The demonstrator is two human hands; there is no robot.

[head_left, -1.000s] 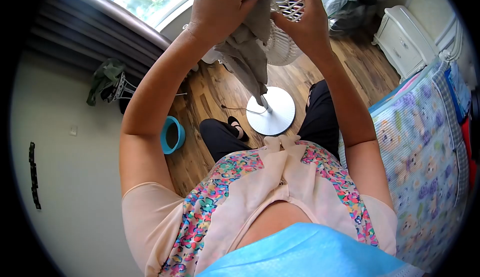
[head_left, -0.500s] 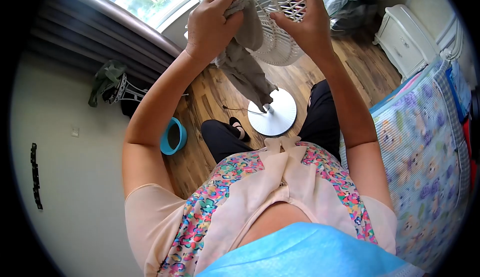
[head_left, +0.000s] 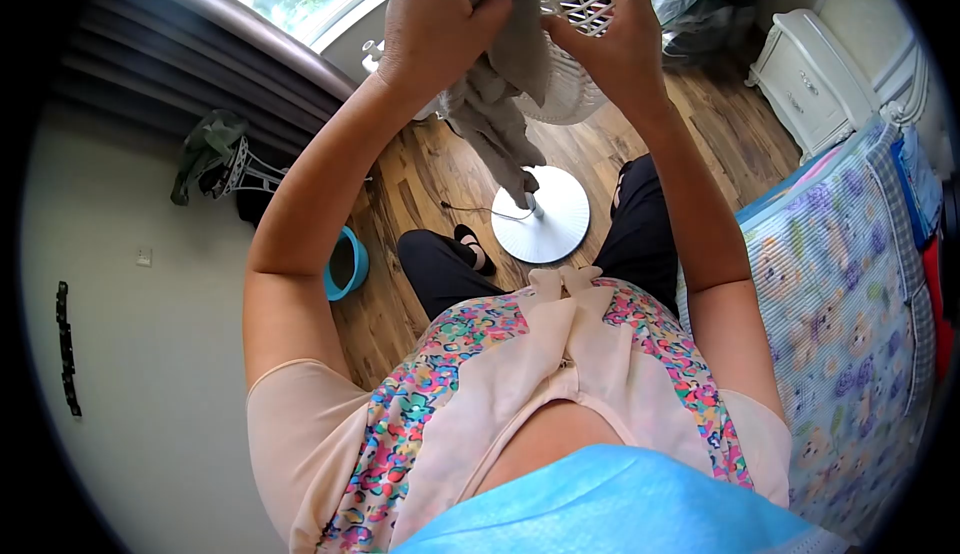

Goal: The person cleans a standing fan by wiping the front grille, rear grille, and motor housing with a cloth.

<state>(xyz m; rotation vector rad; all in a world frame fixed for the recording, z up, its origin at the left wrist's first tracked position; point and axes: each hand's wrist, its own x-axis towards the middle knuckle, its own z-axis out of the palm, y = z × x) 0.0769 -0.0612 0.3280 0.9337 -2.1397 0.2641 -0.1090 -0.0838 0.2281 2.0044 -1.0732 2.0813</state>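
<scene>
At the top of the view, my left hand (head_left: 440, 24) is closed around a grey cloth (head_left: 522, 39), pressed against the white fan grille (head_left: 562, 102). The loose end of the cloth hangs down over the fan's pole. My right hand (head_left: 618, 44) grips the right edge of the grille, thumb on the near side and fingers partly behind the wires. Below it, the fan's round white base (head_left: 560, 222) stands on the floor between my legs, with a thin dark cord beside it. The top of the grille is cut off by the frame.
A blue basin (head_left: 350, 264) sits on the wooden floor (head_left: 400, 189) at left. Behind it are a white metal stand (head_left: 245, 169) with a plastic bag and a dark curtain (head_left: 215, 44). On the right are a bed with a patterned cover (head_left: 830, 304) and a white cabinet (head_left: 810, 84).
My left hand has moved the cloth rightward and slightly up across the grille, covering more of it. My right hand keeps its hold at the edge.
</scene>
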